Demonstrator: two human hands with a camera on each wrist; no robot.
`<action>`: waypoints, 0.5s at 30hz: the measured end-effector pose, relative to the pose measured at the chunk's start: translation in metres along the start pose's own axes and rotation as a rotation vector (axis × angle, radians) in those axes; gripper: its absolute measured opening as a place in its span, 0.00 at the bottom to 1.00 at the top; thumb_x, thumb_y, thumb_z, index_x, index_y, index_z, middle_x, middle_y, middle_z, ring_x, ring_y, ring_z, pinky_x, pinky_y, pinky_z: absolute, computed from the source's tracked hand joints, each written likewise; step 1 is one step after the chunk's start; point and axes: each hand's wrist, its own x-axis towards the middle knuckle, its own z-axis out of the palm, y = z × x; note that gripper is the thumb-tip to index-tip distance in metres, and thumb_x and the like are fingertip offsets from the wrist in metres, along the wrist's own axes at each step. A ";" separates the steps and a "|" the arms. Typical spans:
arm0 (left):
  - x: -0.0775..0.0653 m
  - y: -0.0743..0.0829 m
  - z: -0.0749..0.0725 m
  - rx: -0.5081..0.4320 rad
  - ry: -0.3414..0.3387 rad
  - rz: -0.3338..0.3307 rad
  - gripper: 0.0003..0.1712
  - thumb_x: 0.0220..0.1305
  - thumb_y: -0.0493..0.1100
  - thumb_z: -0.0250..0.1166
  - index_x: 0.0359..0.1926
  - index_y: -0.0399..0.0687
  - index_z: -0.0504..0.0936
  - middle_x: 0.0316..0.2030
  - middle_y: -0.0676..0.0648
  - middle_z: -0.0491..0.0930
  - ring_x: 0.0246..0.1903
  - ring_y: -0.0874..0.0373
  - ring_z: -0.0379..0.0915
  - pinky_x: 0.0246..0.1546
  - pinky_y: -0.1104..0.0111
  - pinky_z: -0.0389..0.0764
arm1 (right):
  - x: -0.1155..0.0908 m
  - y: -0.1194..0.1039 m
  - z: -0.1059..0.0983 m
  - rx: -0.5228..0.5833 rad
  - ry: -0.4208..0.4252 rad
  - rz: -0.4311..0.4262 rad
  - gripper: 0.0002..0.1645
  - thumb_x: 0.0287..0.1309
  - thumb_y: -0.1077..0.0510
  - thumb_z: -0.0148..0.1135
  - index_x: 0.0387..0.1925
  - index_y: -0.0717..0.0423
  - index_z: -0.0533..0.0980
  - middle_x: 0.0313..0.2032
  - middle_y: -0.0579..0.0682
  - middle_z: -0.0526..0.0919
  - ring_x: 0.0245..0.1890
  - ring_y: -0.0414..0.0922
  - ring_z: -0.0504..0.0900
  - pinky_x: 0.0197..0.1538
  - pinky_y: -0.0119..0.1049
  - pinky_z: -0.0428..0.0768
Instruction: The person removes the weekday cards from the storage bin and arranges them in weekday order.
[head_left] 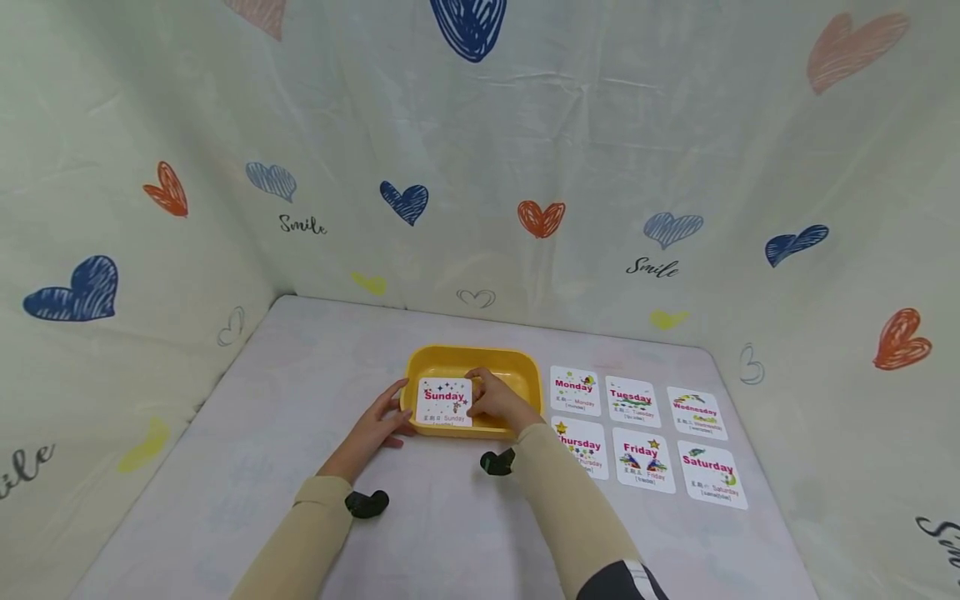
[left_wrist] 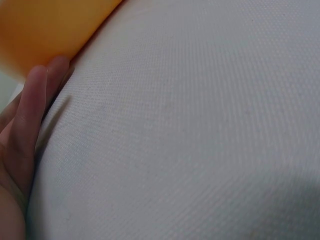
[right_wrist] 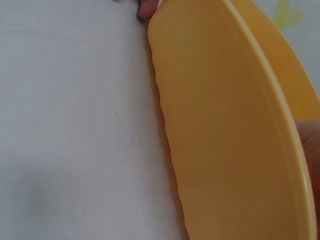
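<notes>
A yellow tray (head_left: pixel 517 367) sits on the table, and in its left half is a white card printed "Sunday" (head_left: pixel 445 402). My right hand (head_left: pixel 497 400) reaches over the near rim and pinches the right edge of this card, fingers curled. At the tray's left end, my left hand (head_left: pixel 382 421) rests its fingers on the rim and outer wall. The left wrist view shows extended fingers (left_wrist: pixel 34 100) against the yellow side. Only a bit of the right hand (right_wrist: pixel 310 155) appears past the rim in the right wrist view; its fingertips are hidden there.
Right of the tray lie two rows of cards: Monday (head_left: pixel 575 392), Tuesday (head_left: pixel 632 403) and Wednesday (head_left: pixel 697 413) behind, Thursday (head_left: pixel 581 447), Friday (head_left: pixel 643 461) and Saturday (head_left: pixel 712 475) in front. The right forearm partly covers Thursday. A heart-printed curtain (head_left: pixel 480 133) hangs around the pale table (head_left: pixel 420 533).
</notes>
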 end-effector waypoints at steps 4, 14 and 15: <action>0.001 0.000 -0.002 -0.008 -0.007 -0.003 0.39 0.65 0.54 0.64 0.73 0.75 0.56 0.64 0.42 0.66 0.42 0.52 0.80 0.40 0.63 0.81 | -0.001 -0.001 -0.001 0.033 0.002 -0.001 0.36 0.54 0.68 0.68 0.63 0.48 0.66 0.31 0.52 0.75 0.30 0.47 0.73 0.38 0.34 0.76; -0.001 0.000 0.001 -0.010 0.017 -0.007 0.39 0.65 0.54 0.64 0.73 0.75 0.57 0.64 0.41 0.66 0.40 0.52 0.81 0.39 0.63 0.82 | -0.011 -0.006 -0.007 0.083 -0.017 -0.015 0.36 0.54 0.70 0.67 0.64 0.50 0.68 0.31 0.53 0.79 0.28 0.47 0.77 0.41 0.35 0.80; -0.001 0.000 0.001 -0.010 0.018 -0.006 0.39 0.65 0.54 0.64 0.73 0.75 0.57 0.64 0.41 0.66 0.40 0.52 0.81 0.38 0.63 0.82 | -0.013 -0.006 -0.008 0.104 -0.021 -0.013 0.36 0.54 0.70 0.66 0.64 0.50 0.68 0.31 0.54 0.79 0.27 0.47 0.78 0.41 0.36 0.82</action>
